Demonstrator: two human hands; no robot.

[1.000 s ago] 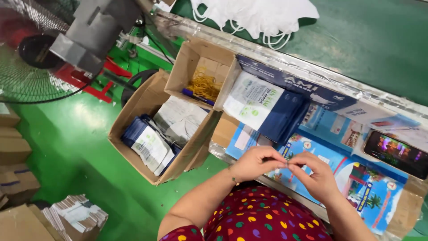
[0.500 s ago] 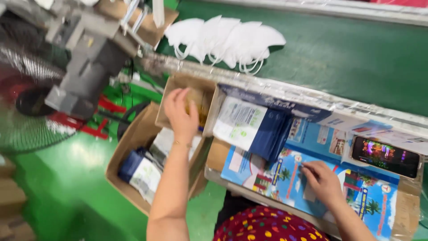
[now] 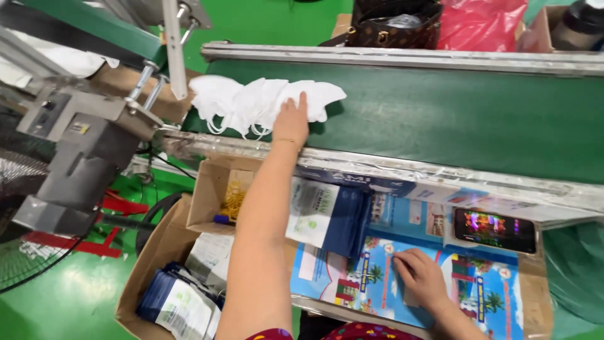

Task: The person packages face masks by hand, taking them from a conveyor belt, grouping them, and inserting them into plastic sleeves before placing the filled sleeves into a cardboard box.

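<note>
Hand laid on white masks at the belt's near edge

Masks [image 3: 251, 104], white and heaped loosely with ear loops trailing, are seen on the green conveyor belt [image 3: 453, 113], close to its near metal rail. The left hand [image 3: 291, 121] is stretched over that rail and laid flat on the heap, fingers extended and held close together. The right hand [image 3: 420, 277] is rested on the colourful printed sheet [image 3: 352, 277] on the work surface, fingers curled downward; whether anything is pinched cannot be told. A phone [image 3: 495, 230] is lying just beyond it. Rubber bands [image 3: 234, 198] are kept in a small cardboard box [image 3: 207, 189].
</note>
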